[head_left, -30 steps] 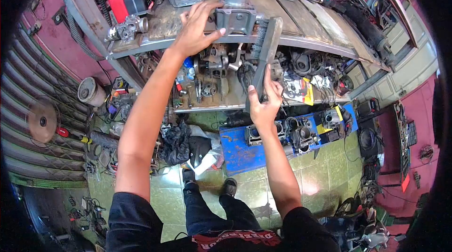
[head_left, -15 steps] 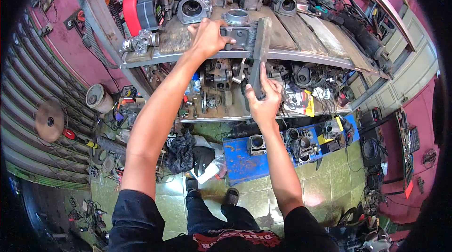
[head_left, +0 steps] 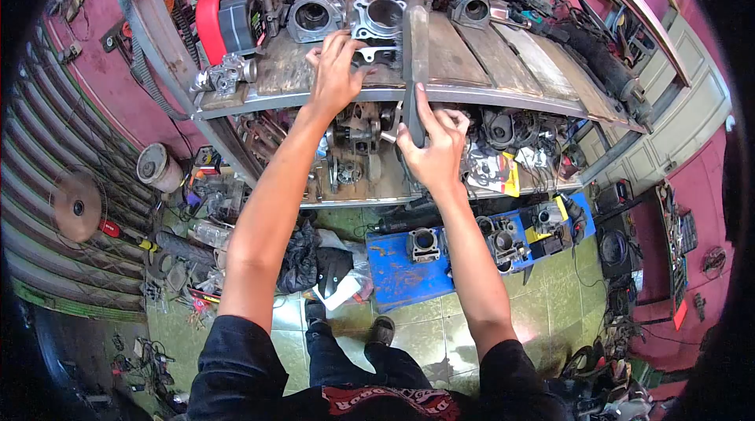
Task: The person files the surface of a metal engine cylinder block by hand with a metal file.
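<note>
At the front of the wooden shelf, my left hand (head_left: 336, 71) grips the left side of a metal engine cylinder block (head_left: 366, 26). Its round bore and pale flat face are turned towards me. My right hand (head_left: 436, 142) is closed round the lower handle of a wire brush (head_left: 418, 47), index finger stretched along it. The brush stands nearly upright, its bristles facing left against or very close to the block's right side; motion blur hides the exact contact.
Behind the block are a crankcase-like casting (head_left: 316, 16), a red and black container (head_left: 236, 20) and a carburetor (head_left: 224, 77). More engine parts fill the lower shelf (head_left: 354, 193). A blue board (head_left: 393, 279) on the floor bears another cylinder block (head_left: 423, 244). A fan (head_left: 77, 207) stands left.
The cylinder block has been tilted so its bore and flat face show. The brush and my right hand have shifted slightly left and up. My left hand still holds the block.
</note>
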`<state>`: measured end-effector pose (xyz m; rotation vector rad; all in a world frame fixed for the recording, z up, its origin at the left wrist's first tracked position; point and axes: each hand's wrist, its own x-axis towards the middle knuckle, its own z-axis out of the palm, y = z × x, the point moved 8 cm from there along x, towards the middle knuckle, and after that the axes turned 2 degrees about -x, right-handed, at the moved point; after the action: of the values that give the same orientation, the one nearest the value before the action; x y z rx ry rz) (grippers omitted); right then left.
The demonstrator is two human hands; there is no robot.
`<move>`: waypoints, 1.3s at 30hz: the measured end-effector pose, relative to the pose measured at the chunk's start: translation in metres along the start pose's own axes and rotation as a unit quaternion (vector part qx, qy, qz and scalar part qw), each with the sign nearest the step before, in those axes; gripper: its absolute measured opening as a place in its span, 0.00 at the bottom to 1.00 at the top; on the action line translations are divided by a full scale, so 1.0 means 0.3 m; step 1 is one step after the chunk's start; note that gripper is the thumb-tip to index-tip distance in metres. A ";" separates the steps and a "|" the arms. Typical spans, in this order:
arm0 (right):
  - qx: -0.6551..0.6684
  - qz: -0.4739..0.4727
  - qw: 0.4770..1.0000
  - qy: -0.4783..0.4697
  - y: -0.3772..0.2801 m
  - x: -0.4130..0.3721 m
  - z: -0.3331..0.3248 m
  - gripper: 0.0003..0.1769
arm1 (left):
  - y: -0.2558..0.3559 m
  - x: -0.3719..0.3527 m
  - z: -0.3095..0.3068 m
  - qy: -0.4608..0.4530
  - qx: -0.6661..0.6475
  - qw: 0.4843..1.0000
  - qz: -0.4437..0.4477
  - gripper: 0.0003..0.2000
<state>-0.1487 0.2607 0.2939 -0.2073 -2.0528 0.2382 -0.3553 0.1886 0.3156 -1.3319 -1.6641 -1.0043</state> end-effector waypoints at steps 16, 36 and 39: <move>0.025 0.006 1.000 -0.013 0.003 -0.043 0.089 0.42 | -0.098 -0.001 0.035 0.039 -0.073 0.983 -0.164 0.39; -0.018 -0.069 0.997 -0.009 -0.086 0.053 0.073 0.42 | -0.061 -0.036 0.007 0.038 -0.070 0.986 -0.144 0.36; -0.032 -0.084 0.996 -0.018 -0.086 0.046 0.084 0.43 | -0.039 -0.028 -0.005 0.044 -0.033 0.990 -0.130 0.37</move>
<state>-0.1786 0.2370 0.3004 -0.0705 -2.1029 0.0727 -0.3652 0.1824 0.3071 -1.1136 -1.7808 -1.2595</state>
